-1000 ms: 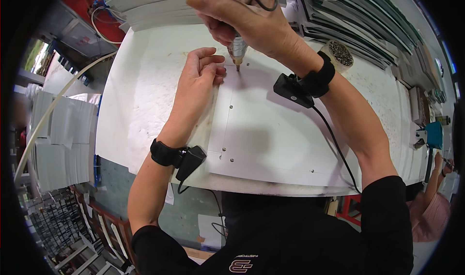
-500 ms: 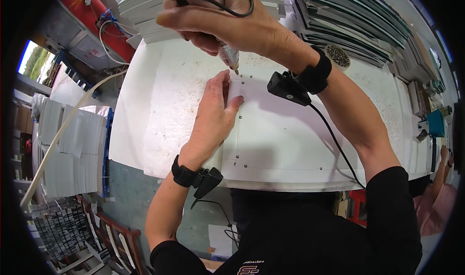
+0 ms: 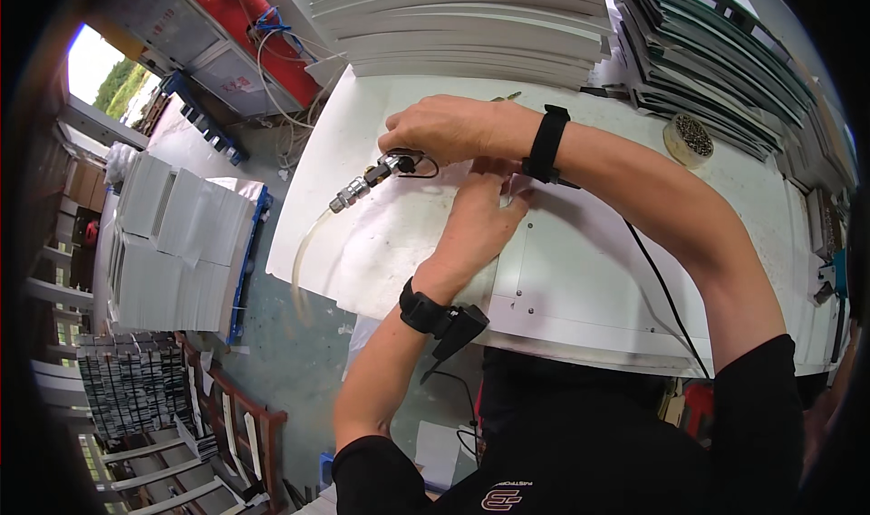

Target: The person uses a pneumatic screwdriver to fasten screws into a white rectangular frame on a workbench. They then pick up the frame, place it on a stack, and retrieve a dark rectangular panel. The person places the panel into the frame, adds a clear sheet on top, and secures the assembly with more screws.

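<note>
A silver-and-black tool (image 3: 365, 185) shows at ten o'clock, its hose (image 3: 301, 261) pale yellowish. At three, the white panel (image 3: 589, 266) bears small dark screws (image 3: 531, 311). Twelve has white boards (image 3: 471, 30); two, sheets (image 3: 711, 62) striped grey and dark green; eleven, a red cylinder (image 3: 245, 30); nine, a blue pallet (image 3: 249, 266); five, a black shirt (image 3: 616, 442).

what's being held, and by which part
A hose-fed tool, by its body near the metal fitting, in the right grip. Left grip: can't tell, partly hidden.
</note>
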Demonstrator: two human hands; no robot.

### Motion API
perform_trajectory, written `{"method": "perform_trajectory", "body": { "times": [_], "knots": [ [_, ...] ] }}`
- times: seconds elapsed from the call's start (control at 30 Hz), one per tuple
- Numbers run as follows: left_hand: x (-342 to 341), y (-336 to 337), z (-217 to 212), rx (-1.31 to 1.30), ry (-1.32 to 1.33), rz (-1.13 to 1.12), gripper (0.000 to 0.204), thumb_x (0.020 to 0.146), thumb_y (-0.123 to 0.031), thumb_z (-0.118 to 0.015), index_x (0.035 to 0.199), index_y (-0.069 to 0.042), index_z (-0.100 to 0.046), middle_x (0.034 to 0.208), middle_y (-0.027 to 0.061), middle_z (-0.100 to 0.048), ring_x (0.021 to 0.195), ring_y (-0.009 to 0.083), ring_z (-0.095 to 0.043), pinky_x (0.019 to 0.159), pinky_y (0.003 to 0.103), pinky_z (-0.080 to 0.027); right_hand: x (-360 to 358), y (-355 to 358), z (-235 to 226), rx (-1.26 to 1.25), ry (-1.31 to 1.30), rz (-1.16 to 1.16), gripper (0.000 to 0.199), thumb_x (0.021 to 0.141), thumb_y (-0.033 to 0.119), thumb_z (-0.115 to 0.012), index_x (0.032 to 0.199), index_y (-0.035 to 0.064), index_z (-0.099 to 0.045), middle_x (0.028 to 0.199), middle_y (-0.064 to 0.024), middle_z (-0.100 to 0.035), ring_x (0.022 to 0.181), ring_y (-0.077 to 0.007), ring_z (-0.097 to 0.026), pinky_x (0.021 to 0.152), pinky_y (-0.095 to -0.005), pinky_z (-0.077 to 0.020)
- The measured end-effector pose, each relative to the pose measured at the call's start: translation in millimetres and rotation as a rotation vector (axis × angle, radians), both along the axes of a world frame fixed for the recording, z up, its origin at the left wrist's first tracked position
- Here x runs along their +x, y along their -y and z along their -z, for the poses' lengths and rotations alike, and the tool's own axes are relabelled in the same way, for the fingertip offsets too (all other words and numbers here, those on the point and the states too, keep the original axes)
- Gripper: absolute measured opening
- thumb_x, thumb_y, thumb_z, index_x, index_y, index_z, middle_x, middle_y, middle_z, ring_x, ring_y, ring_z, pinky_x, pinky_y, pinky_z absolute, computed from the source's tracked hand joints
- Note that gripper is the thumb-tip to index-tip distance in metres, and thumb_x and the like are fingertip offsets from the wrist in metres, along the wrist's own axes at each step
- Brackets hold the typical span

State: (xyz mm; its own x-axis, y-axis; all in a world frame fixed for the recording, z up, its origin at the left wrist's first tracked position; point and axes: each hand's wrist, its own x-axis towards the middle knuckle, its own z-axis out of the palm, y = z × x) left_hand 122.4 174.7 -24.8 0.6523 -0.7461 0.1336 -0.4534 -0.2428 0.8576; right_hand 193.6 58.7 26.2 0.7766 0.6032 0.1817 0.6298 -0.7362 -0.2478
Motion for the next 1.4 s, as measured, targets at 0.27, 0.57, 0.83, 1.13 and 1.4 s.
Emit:
{"method": "perform_trajectory", "body": {
  "times": [0.27,0.57,0.83,1.13,1.4],
  "knots": [
    [-5,-2,5,-0.102,0.000,-0.005,0.026,0.093,-0.007,-0.068,0.117,0.001,-0.064,0.134,0.0143,-0.057,0.117,0.0248,-0.061,0.103,0.035,-0.048,-48,66,-36,0.027,0.074,0.138,0.023,0.087,0.009,-0.074,0.109,0.0046,-0.070,0.103,-0.0125,-0.069,0.091,-0.0327,-0.069,0.077,-0.0451,-0.0544],
    [-10,6,6,-0.064,0.101,-0.004,0.025,0.093,-0.010,-0.068,0.117,-0.005,-0.063,0.138,0.0137,-0.056,0.109,0.0274,-0.062,0.098,0.036,-0.050,-231,149,-15,0.017,-0.155,0.443,0.025,0.086,0.008,-0.076,0.110,0.0023,-0.070,0.101,-0.0133,-0.070,0.084,-0.0329,-0.069,0.075,-0.0415,-0.0552],
    [-12,5,5,-0.040,0.105,-0.006,0.023,0.093,-0.008,-0.066,0.116,-0.004,-0.065,0.139,0.0151,-0.055,0.111,0.0266,-0.061,0.099,0.036,-0.049,-240,134,4,-0.191,-0.034,0.454,0.009,0.088,0.003,-0.064,0.095,-0.0003,-0.061,0.090,-0.0159,-0.063,0.074,-0.0351,-0.067,0.066,-0.0431,-0.0538],
    [-13,7,4,-0.055,0.045,0.015,0.025,0.093,-0.009,-0.064,0.116,0.001,-0.065,0.144,0.0186,-0.052,0.130,0.0293,-0.056,0.113,0.037,-0.043,-243,133,7,-0.259,-0.001,0.516,0.010,0.088,0.003,-0.063,0.089,-0.0028,-0.054,0.085,-0.0170,-0.061,0.074,-0.0342,-0.066,0.066,-0.0434,-0.0535],
    [-13,11,5,-0.064,0.083,0.013,0.026,0.091,-0.007,-0.066,0.116,-0.002,-0.065,0.140,0.0177,-0.055,0.125,0.0306,-0.057,0.106,0.037,-0.046,-244,236,-16,-0.116,0.195,0.790,0.011,0.088,0.003,-0.069,0.094,0.0010,-0.061,0.090,-0.0130,-0.066,0.081,-0.0331,-0.065,0.072,-0.0415,-0.0528]
  ]
}}
